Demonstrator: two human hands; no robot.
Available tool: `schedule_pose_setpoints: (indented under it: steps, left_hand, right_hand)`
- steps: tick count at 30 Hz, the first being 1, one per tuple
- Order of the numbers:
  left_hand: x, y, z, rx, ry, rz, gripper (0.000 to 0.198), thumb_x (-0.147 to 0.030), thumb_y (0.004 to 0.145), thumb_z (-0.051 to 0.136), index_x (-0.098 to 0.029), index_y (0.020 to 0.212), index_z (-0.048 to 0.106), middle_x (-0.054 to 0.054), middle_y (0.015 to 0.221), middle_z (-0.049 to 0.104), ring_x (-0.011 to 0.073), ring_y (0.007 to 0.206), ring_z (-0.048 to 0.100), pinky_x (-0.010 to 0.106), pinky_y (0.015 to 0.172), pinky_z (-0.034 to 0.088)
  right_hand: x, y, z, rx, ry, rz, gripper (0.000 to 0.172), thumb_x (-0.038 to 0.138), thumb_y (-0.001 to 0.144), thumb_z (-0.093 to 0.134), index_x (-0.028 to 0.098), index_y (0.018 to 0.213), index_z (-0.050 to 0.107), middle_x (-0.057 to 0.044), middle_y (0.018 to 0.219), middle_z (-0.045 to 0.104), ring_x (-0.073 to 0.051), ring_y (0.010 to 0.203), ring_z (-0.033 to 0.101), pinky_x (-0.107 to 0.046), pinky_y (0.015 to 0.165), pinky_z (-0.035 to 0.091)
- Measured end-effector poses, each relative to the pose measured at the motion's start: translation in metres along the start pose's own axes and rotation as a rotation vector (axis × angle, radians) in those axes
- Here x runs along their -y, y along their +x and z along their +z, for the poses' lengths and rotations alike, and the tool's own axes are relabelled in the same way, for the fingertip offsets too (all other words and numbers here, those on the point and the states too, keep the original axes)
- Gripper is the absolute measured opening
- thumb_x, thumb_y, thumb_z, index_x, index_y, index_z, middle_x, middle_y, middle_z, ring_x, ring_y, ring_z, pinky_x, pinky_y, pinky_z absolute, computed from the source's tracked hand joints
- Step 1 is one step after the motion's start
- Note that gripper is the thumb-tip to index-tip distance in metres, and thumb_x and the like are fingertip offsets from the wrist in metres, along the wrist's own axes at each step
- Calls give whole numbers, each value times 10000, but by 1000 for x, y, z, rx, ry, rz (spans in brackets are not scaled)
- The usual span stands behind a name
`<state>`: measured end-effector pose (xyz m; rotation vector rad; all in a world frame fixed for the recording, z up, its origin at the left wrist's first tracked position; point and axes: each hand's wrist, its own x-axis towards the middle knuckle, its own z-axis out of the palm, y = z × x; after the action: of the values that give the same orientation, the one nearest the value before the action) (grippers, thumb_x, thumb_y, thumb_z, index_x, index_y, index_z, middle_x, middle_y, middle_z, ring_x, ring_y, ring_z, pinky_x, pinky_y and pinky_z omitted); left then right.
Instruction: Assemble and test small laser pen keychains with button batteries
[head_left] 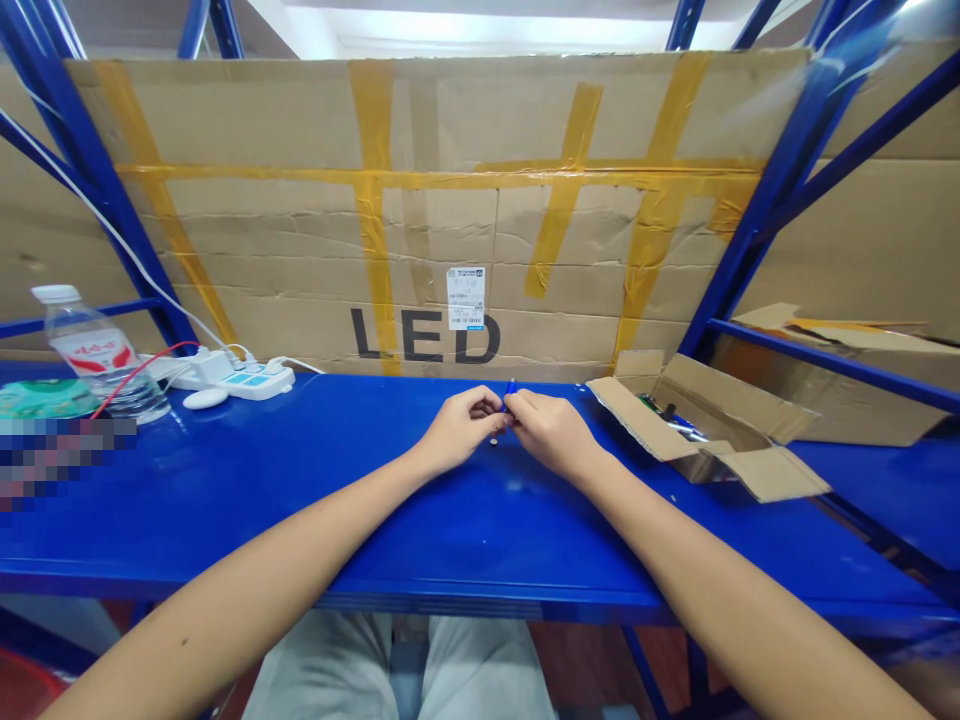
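I see R hand [551, 428] pinching a sm. blue item [511, 387] over the bench [480, 540], left of open carton [780, 473]; L hand [459, 428] curled up to item, can't tell its grip; water bottle [105, 360] far left of carton

- Workshop-type spot, small-assembly station or storeroom; can't tell which.
- Blue metal bench [262, 490], sheet top, folded front edge: industrial build.
- Blue braced metal posts [724, 280] at bench's back corners, rack style.
- Big cardboard sheet [285, 270] along back edge as a partition: tape-patched, "LED" print, shipping label [466, 299]. Reads packing/warehouse.
- Open carton [630, 415] at back right corner, small loose parts [690, 430] inside; bigger carton [862, 400] past right edge.
- Power strip [257, 381] by back left corner, plugs in, cables trailing: powered work spot.
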<state>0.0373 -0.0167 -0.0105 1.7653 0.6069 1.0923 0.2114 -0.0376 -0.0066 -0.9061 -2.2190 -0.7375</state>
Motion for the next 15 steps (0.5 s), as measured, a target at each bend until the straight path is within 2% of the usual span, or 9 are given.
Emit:
schedule_pose_setpoints:
  steps: [10,15]
  left_hand:
    - [-5,-1,-2,-65,138,66,208,-287,748,707,-153,849,584,25,794,657,155,753,641,309,722,525]
    - [-6,-2,-1,-66,114,74,199,-274,751,702,-154,851,578,18,790,645,143,730,632,302,701,540]
  right_hand:
    - [-5,-1,2,-1,43,28,162,121,902,424,196,771,482,-42,701,566,-160,627,500,-268,575,316]
    - [-6,-2,4,-34,80,60,133,125,892,454,197,782,471,-44,719,583,-163,642,530,-265,580,328]
